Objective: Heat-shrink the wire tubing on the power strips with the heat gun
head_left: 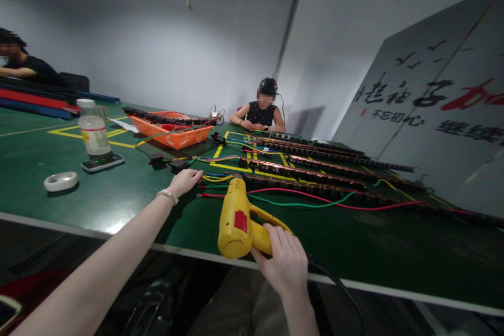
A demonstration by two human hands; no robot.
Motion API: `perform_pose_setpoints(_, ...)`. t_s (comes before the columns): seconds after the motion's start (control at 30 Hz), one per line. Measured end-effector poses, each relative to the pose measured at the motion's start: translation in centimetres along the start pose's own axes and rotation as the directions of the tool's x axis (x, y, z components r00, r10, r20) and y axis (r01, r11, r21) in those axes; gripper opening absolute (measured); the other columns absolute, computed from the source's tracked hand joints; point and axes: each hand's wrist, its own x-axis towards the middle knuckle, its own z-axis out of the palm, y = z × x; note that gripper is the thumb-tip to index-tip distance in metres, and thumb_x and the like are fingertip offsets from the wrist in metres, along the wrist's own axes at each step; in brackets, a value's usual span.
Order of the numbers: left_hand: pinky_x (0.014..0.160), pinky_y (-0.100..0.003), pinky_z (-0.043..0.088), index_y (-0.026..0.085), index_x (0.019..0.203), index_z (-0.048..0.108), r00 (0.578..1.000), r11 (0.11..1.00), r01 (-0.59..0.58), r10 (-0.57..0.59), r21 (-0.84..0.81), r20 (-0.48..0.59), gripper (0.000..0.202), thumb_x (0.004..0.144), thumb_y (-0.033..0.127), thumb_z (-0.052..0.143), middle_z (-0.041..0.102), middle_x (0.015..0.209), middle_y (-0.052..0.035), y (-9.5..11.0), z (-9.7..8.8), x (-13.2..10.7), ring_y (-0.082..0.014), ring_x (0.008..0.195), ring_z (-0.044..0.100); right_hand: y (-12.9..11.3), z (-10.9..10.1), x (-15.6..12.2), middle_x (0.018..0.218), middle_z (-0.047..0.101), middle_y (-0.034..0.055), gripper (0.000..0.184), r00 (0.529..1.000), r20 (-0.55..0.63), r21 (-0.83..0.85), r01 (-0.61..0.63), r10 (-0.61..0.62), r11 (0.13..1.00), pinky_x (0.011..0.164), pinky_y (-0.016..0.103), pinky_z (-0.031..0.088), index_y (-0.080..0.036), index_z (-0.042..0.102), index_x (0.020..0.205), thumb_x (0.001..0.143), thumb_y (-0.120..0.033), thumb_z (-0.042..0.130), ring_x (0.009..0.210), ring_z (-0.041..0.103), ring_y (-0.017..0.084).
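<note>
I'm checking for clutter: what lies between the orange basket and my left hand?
In the head view, a black block lies on the table between the orange basket and your left hand; a second block sits to its left.

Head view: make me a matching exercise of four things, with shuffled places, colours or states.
Column one:
1. Heat gun
2. Basket
3. Bottle
4. Left hand

Column two:
A. Orange, on the table
B. Bracelet at its wrist
C. Held in the right hand
D. Topped with a white cap

Right pairs: 1-C, 2-A, 3-D, 4-B
</note>
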Motion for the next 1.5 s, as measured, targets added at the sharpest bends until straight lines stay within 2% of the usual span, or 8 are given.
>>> perform_pose_setpoints(0.23, 0.054, -0.025, 0.029, 0.020, 0.060, 0.056, 1.000, 1.000, -0.014, 0.014, 0.000, -0.006, 0.053, 0.086, 0.054, 0.025, 0.063, 0.067, -0.0032, 0.0, 0.1, 0.1, -0.0175, 0.064, 0.056, -0.6, -0.1, -0.1, 0.084, 0.059, 0.0058, 0.045, 0.998, 0.057, -0.015, -0.002, 0.003, 1.000, 0.072, 0.032, 0.034, -0.013, 0.055, 0.106, 0.086, -0.053, 0.047, 0.077, 0.051, 0.020)
perform_pose_setpoints(0.33, 0.054, -0.026, 0.028, 0.020, 0.060, 0.056, 1.000, 1.000, -0.013, 0.013, 0.010, -0.008, 0.053, 0.086, 0.054, 0.025, 0.063, 0.067, -0.0029, -0.1, 0.1, 0.1, -0.0177, 0.065, 0.056, -1.6, 0.0, 0.0, 0.085, 0.058, 0.0064, 0.046, 0.998, 0.054, -0.002, -0.020, 0.020, 1.000, 0.073, 0.033, 0.034, -0.013, 0.055, 0.106, 0.087, -0.054, 0.044, 0.078, 0.050, 0.021)
perform_pose_setpoints(0.53, 0.055, -0.026, 0.030, 0.020, 0.062, 0.060, 1.000, 1.000, -0.009, 0.010, 0.027, -0.015, 0.055, 0.086, 0.056, 0.024, 0.065, 0.068, -0.0044, -0.2, 0.3, 0.2, -0.0187, 0.066, 0.058, -4.4, 0.1, 0.3, 0.082, 0.056, 0.0062, 0.051, 0.995, 0.097, 0.058, 0.029, -0.035, 0.998, 0.070, 0.034, 0.033, -0.013, 0.054, 0.106, 0.086, -0.058, 0.044, 0.074, 0.047, 0.021)
perform_pose_setpoints(0.77, 0.064, -0.024, 0.037, 0.020, 0.091, 0.069, 0.999, 1.000, 0.009, -0.010, 0.025, 0.032, 0.055, 0.087, 0.053, 0.026, 0.070, 0.095, -0.0094, -0.6, 0.4, 0.7, -0.0225, 0.088, 0.062, -7.4, 1.0, 1.3, 0.080, 0.055, 0.0059, 0.052, 0.995, 0.086, 0.123, 0.036, -0.047, 0.992, 0.067, 0.035, 0.033, -0.013, 0.055, 0.104, 0.085, -0.060, 0.040, 0.072, 0.046, 0.021)
perform_pose_setpoints(0.87, 0.066, -0.024, 0.038, 0.018, 0.094, 0.069, 0.999, 0.999, 0.029, -0.030, 0.024, 0.042, 0.055, 0.088, 0.051, 0.025, 0.070, 0.097, -0.0112, -0.8, 0.4, 1.0, -0.0232, 0.090, 0.062, -7.9, 1.2, 1.5, 0.080, 0.055, 0.0061, 0.053, 0.996, 0.077, 0.117, 0.038, -0.047, 0.992, 0.066, 0.035, 0.034, -0.013, 0.055, 0.104, 0.086, -0.060, 0.039, 0.071, 0.046, 0.021)
perform_pose_setpoints(1.1, 0.061, -0.024, 0.037, 0.016, 0.089, 0.069, 0.998, 0.999, 0.042, -0.042, 0.018, 0.042, 0.058, 0.088, 0.054, 0.025, 0.070, 0.092, -0.0115, -0.7, 0.2, 0.8, -0.0224, 0.083, 0.063, -7.2, 1.2, 1.5, 0.081, 0.057, 0.0064, 0.055, 0.996, 0.064, 0.132, 0.055, -0.064, 0.990, 0.068, 0.034, 0.036, -0.013, 0.056, 0.103, 0.087, -0.061, 0.036, 0.073, 0.049, 0.021)
perform_pose_setpoints(1.33, 0.063, -0.023, 0.037, 0.022, 0.086, 0.066, 0.999, 0.999, -0.038, 0.039, 0.030, -0.019, 0.047, 0.088, 0.050, 0.028, 0.069, 0.095, -0.0063, -0.3, 0.2, 0.2, -0.0204, 0.085, 0.061, -4.7, 0.8, 1.2, 0.083, 0.059, 0.0070, 0.051, 0.995, 0.062, 0.152, 0.065, -0.075, 0.986, 0.070, 0.033, 0.037, -0.013, 0.057, 0.103, 0.086, -0.059, 0.041, 0.076, 0.053, 0.021)
perform_pose_setpoints(1.5, 0.063, -0.023, 0.037, 0.023, 0.084, 0.064, 0.998, 0.999, -0.044, 0.045, 0.024, -0.035, 0.044, 0.088, 0.048, 0.028, 0.069, 0.093, -0.0049, -0.1, 0.1, 0.0, -0.0198, 0.085, 0.061, -3.1, 0.3, 0.8, 0.084, 0.061, 0.0070, 0.049, 0.997, 0.053, 0.140, 0.056, -0.064, 0.989, 0.071, 0.032, 0.036, -0.012, 0.057, 0.103, 0.086, -0.056, 0.044, 0.078, 0.054, 0.021)
